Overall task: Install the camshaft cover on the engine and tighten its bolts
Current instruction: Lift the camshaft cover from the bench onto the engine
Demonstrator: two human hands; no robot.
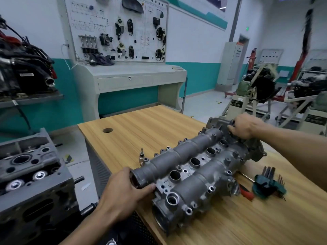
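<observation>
Camshaft cover point(198, 167) sits on the wooden table point(145, 124), lying diagonally from 7 o'clock up to 1 o'clock, centre-right of view. Grey cast aluminium, two long tube housings, a row of four round wells between them. Left hand point(123, 193) grips the near-left tube end, fingers wrapped over the open bore, thumb point(146, 189) pressed on the flange. Right hand point(244, 127) clamps the far end at 1 o'clock, fingers curled over the top edge. Both hands closed on the cover; can't tell if it is lifted or resting on the table.

Engine block point(33, 175) stands off the table at 9 o'clock, top face up with open ports, well apart from the cover. Small upright sensor-like part point(141, 156) stands on the table just beside the cover's left edge. Green hex key set point(269, 184) at 4 o'clock, near the cover's right side; red-handled tool point(245, 190) lies between it and the cover, partly hidden. Round hole point(108, 130) in the table at 11 o'clock. Training panel point(116, 29) on the back wall at 12 o'clock.
</observation>
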